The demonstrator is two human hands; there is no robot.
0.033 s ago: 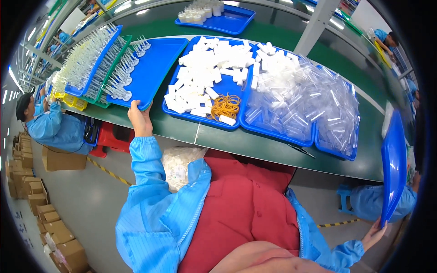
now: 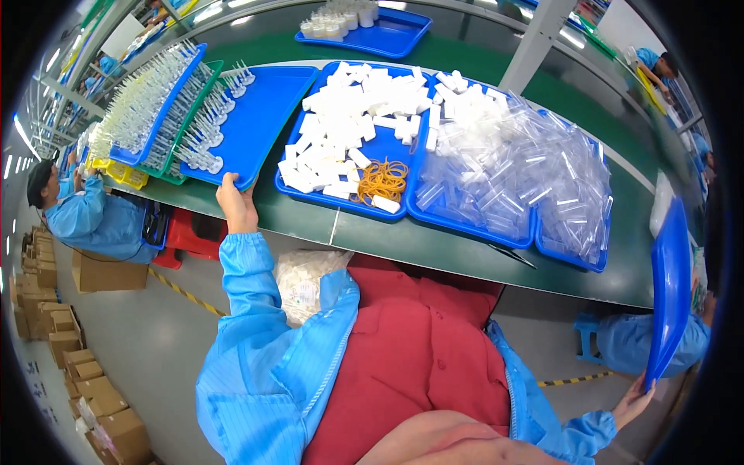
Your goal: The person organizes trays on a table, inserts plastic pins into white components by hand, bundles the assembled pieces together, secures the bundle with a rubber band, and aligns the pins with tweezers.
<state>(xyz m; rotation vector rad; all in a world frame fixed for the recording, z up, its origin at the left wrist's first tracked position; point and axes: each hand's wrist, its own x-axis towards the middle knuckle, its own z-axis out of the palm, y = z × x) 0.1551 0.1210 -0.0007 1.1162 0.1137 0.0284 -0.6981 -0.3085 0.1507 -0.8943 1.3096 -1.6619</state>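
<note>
Gripping a tray [image 2: 267, 116] at the counter's [image 2: 628, 256] near edge was my left hand [image 2: 238, 206]; my right hand [image 2: 632, 403] held a second tray [image 2: 671, 287].

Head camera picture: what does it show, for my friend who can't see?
A person's left hand holds the edge of a partly filled blue tray; the right hand holds another blue tray at far right. Between them, trays on a green table contain white pieces, orange bands and clear plastic pieces.

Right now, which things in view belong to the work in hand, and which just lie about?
Seemingly in use:
left hand holding flat blue tray of clear stemmed parts
right hand holding rightmost blue tray

Seemingly lying about:
cardboard boxes
far blue tray
</note>
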